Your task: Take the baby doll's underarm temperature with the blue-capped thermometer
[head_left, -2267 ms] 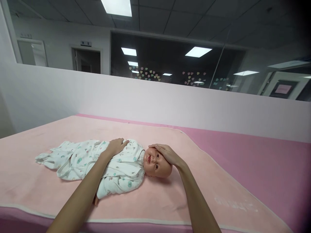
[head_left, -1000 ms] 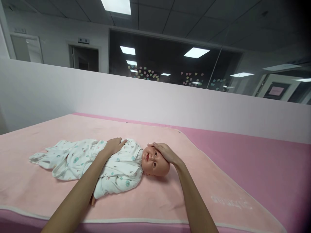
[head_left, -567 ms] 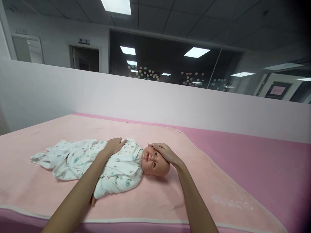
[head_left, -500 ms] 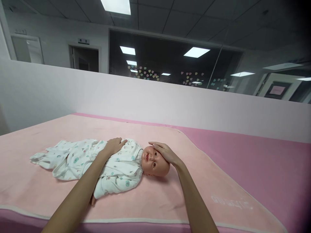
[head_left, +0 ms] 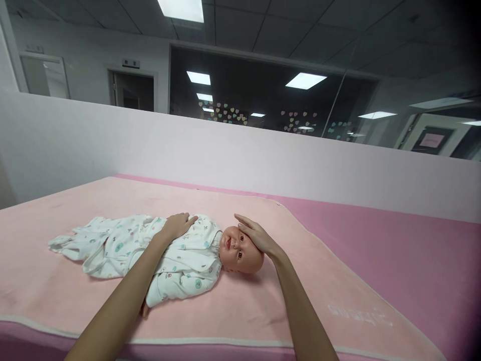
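A baby doll (head_left: 233, 249) lies on its back, head to the right, on a peach blanket (head_left: 300, 296). It wears a white suit (head_left: 188, 263) with small coloured prints. My left hand (head_left: 177, 225) rests flat on the doll's chest, its fingers slightly apart, holding nothing. My right hand (head_left: 259, 236) lies against the far side of the doll's forehead with its fingers stretched out; the fingertips reach past the head. One small doll hand (head_left: 145, 309) shows at the near sleeve.
A white partition (head_left: 225, 155) rises behind the pink padded surface (head_left: 361, 240). Beyond it are a dark window (head_left: 255, 100) with heart stickers, a doorway (head_left: 133, 93) and ceiling lights.
The fingers of my right hand have lifted slightly from the doll's forehead and tilted up. My left hand stays on the chest.
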A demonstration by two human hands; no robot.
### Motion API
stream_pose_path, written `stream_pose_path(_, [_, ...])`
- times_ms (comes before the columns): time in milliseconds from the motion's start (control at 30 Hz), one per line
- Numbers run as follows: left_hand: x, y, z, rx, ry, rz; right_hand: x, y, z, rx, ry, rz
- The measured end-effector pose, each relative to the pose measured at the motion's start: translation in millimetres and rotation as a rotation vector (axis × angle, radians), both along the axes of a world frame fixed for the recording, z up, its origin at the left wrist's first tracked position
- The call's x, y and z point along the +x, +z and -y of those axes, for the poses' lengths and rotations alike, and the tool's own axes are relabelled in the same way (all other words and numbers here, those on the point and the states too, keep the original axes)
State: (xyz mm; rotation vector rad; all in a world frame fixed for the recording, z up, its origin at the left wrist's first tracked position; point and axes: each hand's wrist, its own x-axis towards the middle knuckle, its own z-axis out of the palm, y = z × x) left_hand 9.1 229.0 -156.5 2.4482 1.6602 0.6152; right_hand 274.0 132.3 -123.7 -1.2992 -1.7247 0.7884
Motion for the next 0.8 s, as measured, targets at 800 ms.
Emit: stream_pose_path(800, [1,11.1,17,-0.063,-0.209,0.431,-11,-9.4,-1,0.366,-0.376,-0.052])
